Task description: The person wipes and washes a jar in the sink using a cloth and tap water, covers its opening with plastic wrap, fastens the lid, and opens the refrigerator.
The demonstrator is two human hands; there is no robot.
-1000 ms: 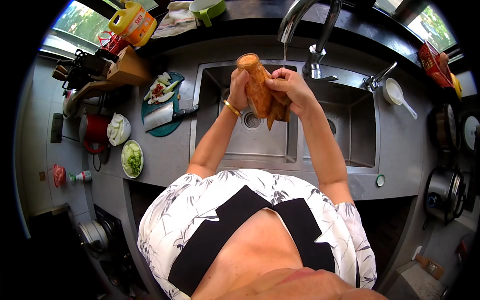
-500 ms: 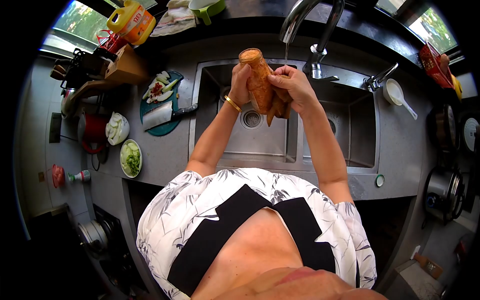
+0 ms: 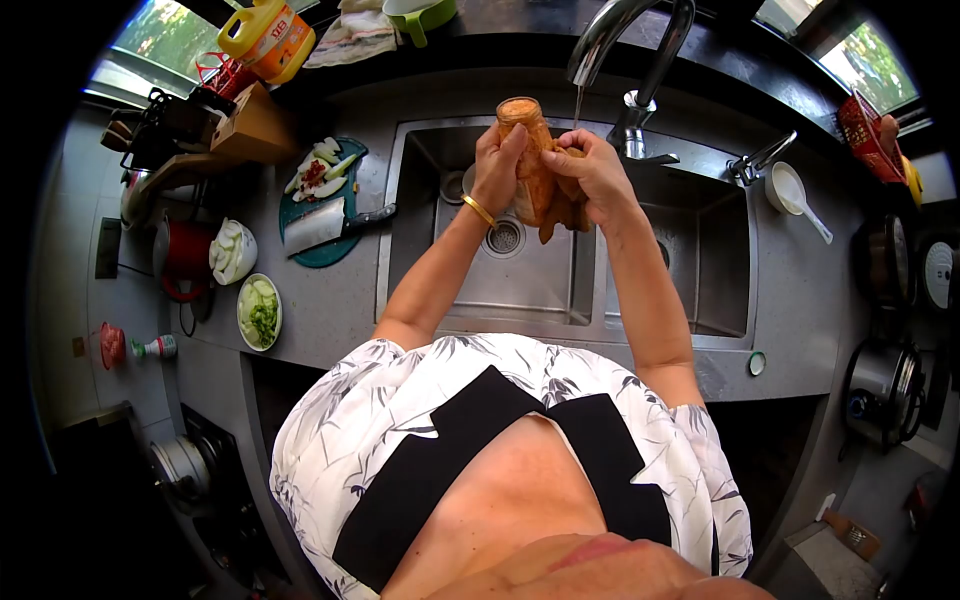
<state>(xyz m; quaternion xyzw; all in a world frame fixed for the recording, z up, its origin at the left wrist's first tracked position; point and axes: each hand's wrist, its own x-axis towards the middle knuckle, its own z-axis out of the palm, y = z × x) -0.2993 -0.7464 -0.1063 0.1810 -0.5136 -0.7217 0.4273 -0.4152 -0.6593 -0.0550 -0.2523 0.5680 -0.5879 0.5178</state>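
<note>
Over the left basin of the steel sink (image 3: 470, 327), my left hand (image 3: 497, 168) is wrapped around a glass jar (image 3: 519, 108). Orange colour shows through its glass, and the jar is slightly tilted. My right hand (image 3: 597, 172) grips a wet-looking orange-brown cloth (image 3: 567, 215) and presses it against the jar's right side. The cloth's lower end hangs below the fingers. Just behind my right hand, a thin stream of water falls from the faucet (image 3: 588, 60). Part of the jar's body is hidden by my fingers and the cloth.
On the left counter, a cleaver (image 3: 318, 228) lies on a green cutting board (image 3: 325, 255) with cut vegetables. Nearby are a bowl of sliced greens (image 3: 260, 312) and a white bowl (image 3: 234, 253). A white ladle (image 3: 790, 190) and a small lid (image 3: 757, 363) sit right of the sink.
Both hands and the jar have shifted slightly right. My left hand's thumb now lies further across the jar, and the cloth covers more of its side.
</note>
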